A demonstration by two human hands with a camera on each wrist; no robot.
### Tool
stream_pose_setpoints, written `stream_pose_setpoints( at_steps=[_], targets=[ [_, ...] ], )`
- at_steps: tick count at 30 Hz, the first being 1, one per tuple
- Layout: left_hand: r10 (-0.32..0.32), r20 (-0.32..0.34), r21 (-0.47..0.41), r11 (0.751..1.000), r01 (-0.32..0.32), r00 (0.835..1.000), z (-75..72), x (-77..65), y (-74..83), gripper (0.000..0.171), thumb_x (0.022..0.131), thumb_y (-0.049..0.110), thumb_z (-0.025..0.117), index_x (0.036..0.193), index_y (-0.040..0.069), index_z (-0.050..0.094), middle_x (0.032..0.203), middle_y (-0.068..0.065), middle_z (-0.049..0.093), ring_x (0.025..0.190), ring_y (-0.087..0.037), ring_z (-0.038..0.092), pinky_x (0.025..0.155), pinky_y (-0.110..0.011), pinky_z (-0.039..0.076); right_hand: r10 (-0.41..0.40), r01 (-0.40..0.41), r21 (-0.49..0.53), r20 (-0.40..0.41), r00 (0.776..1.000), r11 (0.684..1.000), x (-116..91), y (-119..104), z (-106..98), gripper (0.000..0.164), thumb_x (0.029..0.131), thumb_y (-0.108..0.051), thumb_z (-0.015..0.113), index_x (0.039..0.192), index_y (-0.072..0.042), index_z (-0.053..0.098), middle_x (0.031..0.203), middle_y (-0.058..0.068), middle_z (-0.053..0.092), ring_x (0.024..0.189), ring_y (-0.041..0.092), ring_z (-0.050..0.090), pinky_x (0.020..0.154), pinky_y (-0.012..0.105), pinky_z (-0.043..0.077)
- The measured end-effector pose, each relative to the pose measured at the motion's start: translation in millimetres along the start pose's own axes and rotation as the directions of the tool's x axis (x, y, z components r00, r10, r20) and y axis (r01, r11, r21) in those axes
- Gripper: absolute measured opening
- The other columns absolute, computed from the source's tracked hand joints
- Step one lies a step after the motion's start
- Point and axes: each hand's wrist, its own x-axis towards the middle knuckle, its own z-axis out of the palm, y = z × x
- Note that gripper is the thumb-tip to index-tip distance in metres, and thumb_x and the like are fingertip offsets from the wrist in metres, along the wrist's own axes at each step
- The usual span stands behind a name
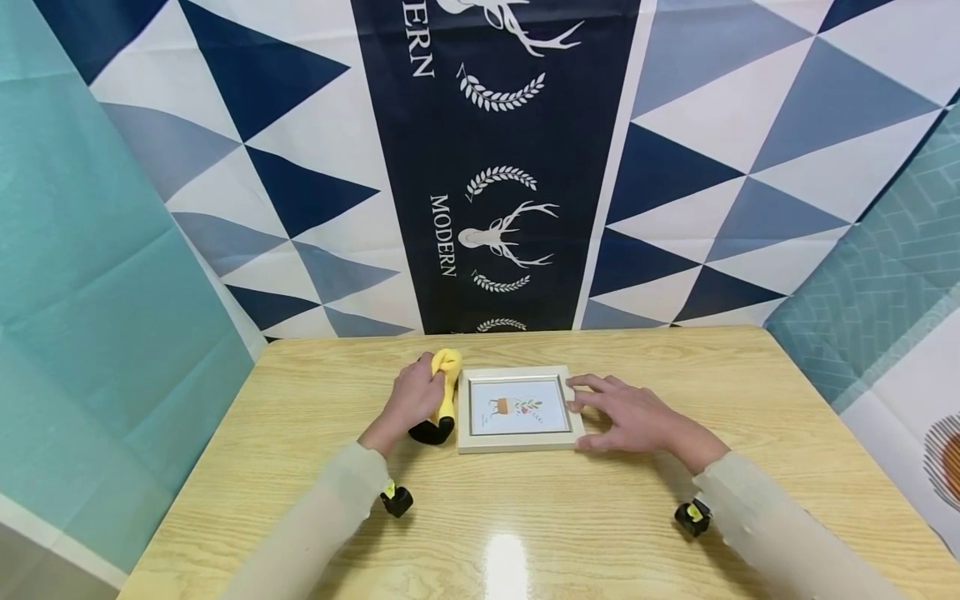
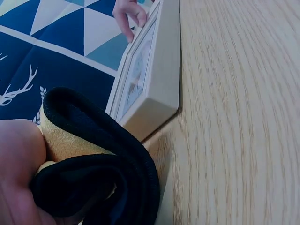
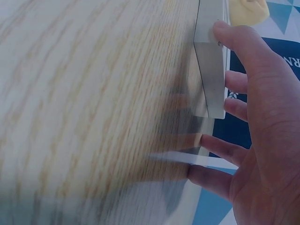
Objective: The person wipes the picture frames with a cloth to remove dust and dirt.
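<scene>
My left hand (image 1: 413, 391) grips a folded yellow and black cloth (image 1: 448, 385) just left of a picture frame. In the left wrist view the cloth's thick black edge (image 2: 140, 171) curves in folds beside the palm. The pale wooden picture frame (image 1: 519, 443) lies flat on the table, its print of an orange deer and plants turned sideways. With fingers slightly bent, my right hand (image 1: 628, 414) touches the frame's right end. Its thumb (image 3: 234, 33) rests at the near corner, while two of its fingers stand apart from the frame in the right wrist view.
The wooden table (image 1: 480, 500) reaches back to a patterned cloth backdrop (image 1: 525, 150) with deer heads and triangles. A teal sheet (image 1: 112, 292) hangs at the left. Small black wrist cameras (image 1: 693, 517) sit below both sleeves.
</scene>
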Motion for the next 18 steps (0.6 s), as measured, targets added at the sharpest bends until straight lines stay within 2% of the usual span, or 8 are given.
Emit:
stream_pose_setpoints(
  at_steps=[5, 10, 18],
  targets=[
    [-0.02, 0.003, -0.014, 1.0, 0.02, 1.0, 3.9, -1.1, 11.2, 0.051, 0.117, 0.034, 0.044, 0.158, 0.005, 0.054, 0.109, -0.01, 0.072, 0.085, -0.023, 0.068, 0.07, -0.031, 0.054, 0.002, -0.002, -0.003, 0.0, 1.0, 1.0, 0.6, 0.1, -0.4, 0.064, 0.093, -0.071, 0.079, 0.142, -0.03, 0.075, 0.172, 0.004, 0.055, 0.145, 0.04, 0.062, 0.083, 0.059, 0.059],
    [-0.015, -0.005, -0.007, 1.0, 0.015, 1.0, 8.1, 0.1, 14.5, 0.05, 0.116, 0.034, 0.046, 0.156, 0.006, 0.055, 0.106, -0.009, 0.072, 0.084, -0.022, 0.067, 0.07, -0.03, 0.053, -0.002, 0.002, -0.002, 0.001, 1.0, 1.0, 0.9, -0.3, -0.5, 0.063, 0.093, -0.071, 0.079, 0.141, -0.03, 0.075, 0.172, 0.005, 0.055, 0.146, 0.041, 0.062, 0.081, 0.057, 0.059],
    [-0.022, 0.022, -0.026, 0.999, 0.023, 1.0, 8.4, 1.2, 10.1, 0.055, 0.117, 0.035, 0.043, 0.164, 0.007, 0.049, 0.097, -0.008, 0.072, 0.066, -0.018, 0.069, 0.065, -0.031, 0.056, 0.013, -0.013, 0.015, 0.011, 1.0, 1.0, 1.1, -1.0, -1.9, 0.06, 0.093, -0.068, 0.081, 0.139, -0.03, 0.075, 0.173, 0.004, 0.055, 0.147, 0.041, 0.061, 0.081, 0.058, 0.058]
  ],
)
